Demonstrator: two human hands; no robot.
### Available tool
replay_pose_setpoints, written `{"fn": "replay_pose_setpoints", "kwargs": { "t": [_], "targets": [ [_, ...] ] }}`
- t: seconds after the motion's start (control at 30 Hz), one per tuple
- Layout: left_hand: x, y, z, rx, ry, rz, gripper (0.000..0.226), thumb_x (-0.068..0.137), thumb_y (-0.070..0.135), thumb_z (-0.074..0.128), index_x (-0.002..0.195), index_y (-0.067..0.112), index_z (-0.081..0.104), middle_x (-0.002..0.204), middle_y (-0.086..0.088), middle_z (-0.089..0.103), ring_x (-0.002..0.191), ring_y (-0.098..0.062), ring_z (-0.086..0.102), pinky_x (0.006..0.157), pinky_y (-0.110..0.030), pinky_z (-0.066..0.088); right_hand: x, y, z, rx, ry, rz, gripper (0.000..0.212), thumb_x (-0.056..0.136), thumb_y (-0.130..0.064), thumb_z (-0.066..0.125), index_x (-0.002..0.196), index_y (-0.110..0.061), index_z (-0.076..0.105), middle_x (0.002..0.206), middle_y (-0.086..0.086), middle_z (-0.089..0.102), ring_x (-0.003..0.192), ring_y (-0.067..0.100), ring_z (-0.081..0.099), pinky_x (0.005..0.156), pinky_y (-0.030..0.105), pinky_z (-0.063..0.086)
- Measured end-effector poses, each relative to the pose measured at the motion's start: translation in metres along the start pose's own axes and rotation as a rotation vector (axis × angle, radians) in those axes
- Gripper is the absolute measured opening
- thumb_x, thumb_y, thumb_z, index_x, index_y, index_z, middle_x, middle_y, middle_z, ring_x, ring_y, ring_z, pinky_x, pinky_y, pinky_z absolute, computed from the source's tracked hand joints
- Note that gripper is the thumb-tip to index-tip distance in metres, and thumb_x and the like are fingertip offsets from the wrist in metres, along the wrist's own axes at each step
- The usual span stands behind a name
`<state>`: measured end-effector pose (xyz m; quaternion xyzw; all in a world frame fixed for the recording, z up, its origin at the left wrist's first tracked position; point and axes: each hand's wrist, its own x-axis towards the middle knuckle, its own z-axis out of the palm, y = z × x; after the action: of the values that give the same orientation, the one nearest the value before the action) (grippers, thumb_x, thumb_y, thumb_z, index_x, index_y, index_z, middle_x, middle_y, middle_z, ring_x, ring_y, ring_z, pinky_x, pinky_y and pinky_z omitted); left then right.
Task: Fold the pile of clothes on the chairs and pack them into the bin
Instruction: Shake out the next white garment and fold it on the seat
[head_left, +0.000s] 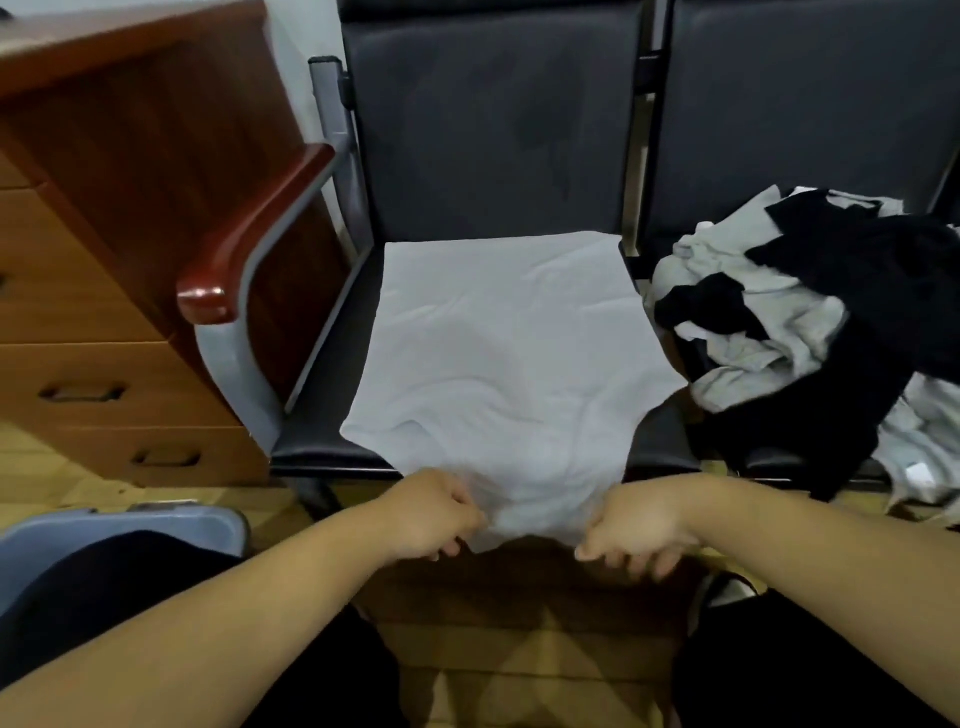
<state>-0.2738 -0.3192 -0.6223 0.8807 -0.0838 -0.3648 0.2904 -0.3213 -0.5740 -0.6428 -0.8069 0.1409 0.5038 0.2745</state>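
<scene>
Right now the white shirt (498, 353) lies spread flat on the seat of the left chair (322, 436), its long axis running straight away from me toward the chair back, and its near end hangs over the front edge of the seat. That near end is what I have hold of: my left hand (434, 514) is pinched shut on the cloth at its left corner, and my right hand (636, 525) is closed on it at the right corner. The two hands sit close together at about the same height, so neither is really nearer the shirt than the other; both are at its edge, and the whole body of it lies ahead of them.

I judge the next move to be a fold along that axis, carrying the near end forward over the far end.

On the chair to my right sits the rest of the pile (810, 322), black and grey pieces tangled, just beside the shirt. The bin (156, 519) is down at my left, near my left forearm, with dark cloth showing in it.
</scene>
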Motion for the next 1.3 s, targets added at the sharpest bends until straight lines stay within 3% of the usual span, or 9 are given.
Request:
{"fn": "replay_pose_setpoints", "kwargs": {
  "t": [0.1, 0.2, 0.33, 0.43, 0.67, 0.77, 0.93, 1.1, 1.3],
  "targets": [
    [0.015, -0.019, 0.024, 0.033, 0.005, -0.132, 0.026, 0.093, 0.033, 0.065, 0.110, 0.013, 0.066, 0.108, -0.013, 0.071, 0.089, -0.028, 0.071, 0.072, -0.040, 0.061, 0.031, 0.013, 0.025, 0.085, 0.143, 0.052, 0.078, 0.086, -0.050, 0.071, 0.151, -0.025, 0.038, 0.130, 0.010, 0.064, 0.097, 0.023, 0.067, 0.083, 0.037, 0.059],
    [0.028, -0.031, 0.043, -0.107, -0.001, -0.297, 0.058, 0.094, 0.041, 0.068, 0.144, 0.023, 0.046, 0.132, -0.006, 0.060, 0.101, -0.026, 0.065, 0.079, -0.043, 0.060, 0.044, 0.020, 0.038, 0.127, 0.293, 0.048, 0.072, 0.087, -0.051, 0.069, 0.150, -0.029, 0.042, 0.134, 0.003, 0.059, 0.104, 0.023, 0.062, 0.070, 0.031, 0.053],
    [0.043, -0.037, 0.067, -0.452, 0.038, -0.409, 0.080, 0.088, 0.044, 0.077, 0.153, 0.024, 0.035, 0.150, -0.007, 0.046, 0.128, -0.032, 0.052, 0.099, -0.049, 0.051, 0.043, 0.028, 0.040, 0.217, 0.333, 0.021, 0.053, 0.088, -0.048, 0.074, 0.132, -0.025, 0.057, 0.097, -0.006, 0.058, 0.078, 0.013, 0.055, 0.056, 0.023, 0.039],
    [0.051, -0.042, 0.072, -0.558, 0.060, -0.358, 0.096, 0.078, 0.041, 0.087, 0.155, 0.020, 0.033, 0.154, -0.002, 0.045, 0.138, -0.031, 0.046, 0.105, -0.045, 0.044, 0.036, 0.024, 0.038, 0.280, 0.333, -0.140, 0.048, 0.092, -0.039, 0.074, 0.136, -0.032, 0.055, 0.111, -0.010, 0.058, 0.093, 0.010, 0.056, 0.079, 0.024, 0.045],
    [0.044, -0.035, 0.055, -0.587, -0.074, -0.221, 0.012, 0.086, 0.009, 0.070, 0.095, 0.015, 0.073, 0.106, -0.001, 0.070, 0.106, -0.024, 0.060, 0.095, -0.040, 0.045, 0.034, 0.018, 0.032, 0.354, 0.243, -0.251, 0.031, 0.081, -0.019, 0.078, 0.111, -0.020, 0.073, 0.111, 0.000, 0.073, 0.100, 0.015, 0.067, 0.092, 0.034, 0.056],
    [0.031, -0.035, 0.056, -0.723, -0.115, -0.267, 0.022, 0.067, 0.008, 0.062, 0.086, 0.005, 0.072, 0.097, -0.016, 0.073, 0.099, -0.037, 0.067, 0.097, -0.048, 0.053, 0.022, 0.012, 0.032, 0.514, 0.096, -0.249, 0.029, 0.088, -0.009, 0.071, 0.116, -0.015, 0.070, 0.112, 0.006, 0.075, 0.102, 0.025, 0.070, 0.079, 0.032, 0.058],
    [-0.008, -0.018, 0.022, -0.789, -0.025, -0.243, 0.039, 0.065, 0.002, 0.060, 0.101, -0.001, 0.073, 0.091, -0.016, 0.070, 0.085, -0.034, 0.066, 0.076, -0.041, 0.051, -0.008, 0.006, 0.021, 0.614, -0.181, -0.290, 0.042, 0.094, -0.010, 0.064, 0.135, -0.018, 0.060, 0.120, 0.006, 0.075, 0.109, 0.030, 0.071, 0.088, 0.045, 0.058],
    [-0.034, 0.006, -0.027, -0.851, 0.048, -0.189, 0.015, 0.088, 0.001, 0.066, 0.101, 0.003, 0.071, 0.079, -0.015, 0.071, 0.062, -0.027, 0.066, 0.054, -0.033, 0.051, -0.047, -0.001, -0.008, 0.727, -0.187, -0.396, 0.035, 0.103, -0.022, 0.053, 0.136, -0.014, 0.058, 0.123, 0.012, 0.073, 0.108, 0.029, 0.073, 0.084, 0.043, 0.060],
    [-0.042, 0.025, -0.053, -1.015, 0.059, -0.168, 0.025, 0.096, 0.005, 0.064, 0.120, -0.001, 0.065, 0.097, -0.016, 0.075, 0.060, -0.022, 0.071, 0.043, -0.026, 0.053, -0.065, -0.008, -0.028, 0.925, -0.132, -0.457, 0.043, 0.099, -0.029, 0.053, 0.137, -0.012, 0.060, 0.127, 0.013, 0.071, 0.101, 0.025, 0.074, 0.070, 0.035, 0.062]
  ]
}}
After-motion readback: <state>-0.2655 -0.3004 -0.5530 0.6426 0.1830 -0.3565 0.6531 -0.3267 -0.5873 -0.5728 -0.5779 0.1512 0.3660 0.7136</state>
